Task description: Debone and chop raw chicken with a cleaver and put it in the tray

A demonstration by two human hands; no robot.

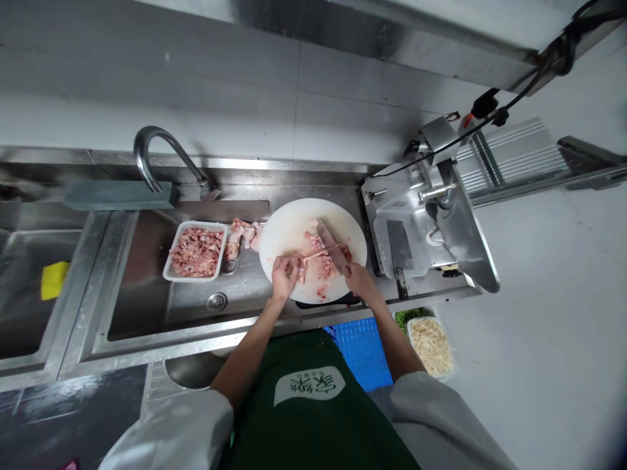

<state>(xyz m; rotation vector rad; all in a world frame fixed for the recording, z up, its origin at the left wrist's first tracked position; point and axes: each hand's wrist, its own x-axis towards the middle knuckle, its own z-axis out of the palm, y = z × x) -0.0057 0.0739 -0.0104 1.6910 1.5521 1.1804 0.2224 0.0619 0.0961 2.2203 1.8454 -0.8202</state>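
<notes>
A round white cutting board (289, 225) lies across the right end of the sink, with chopped raw meat pieces (323, 266) on it. My right hand (359, 279) is closed around the handle of a cleaver (331, 245), its broad blade slanting up and left over the meat. On the board's left side my left hand (285, 278) is closed on a piece of raw meat (302, 269), whose pale strip runs toward the blade. The exact cut of meat is too small to tell, and the blade hides part of it.
A white basket (219, 277) of chopped meat stands in the sink, beside larger raw meat pieces (241, 236). A faucet (169, 138) arches behind. Right of the board are a metal slicing machine (460, 222) and a second knife (399, 245). A yellow sponge (53, 279) lies at far left.
</notes>
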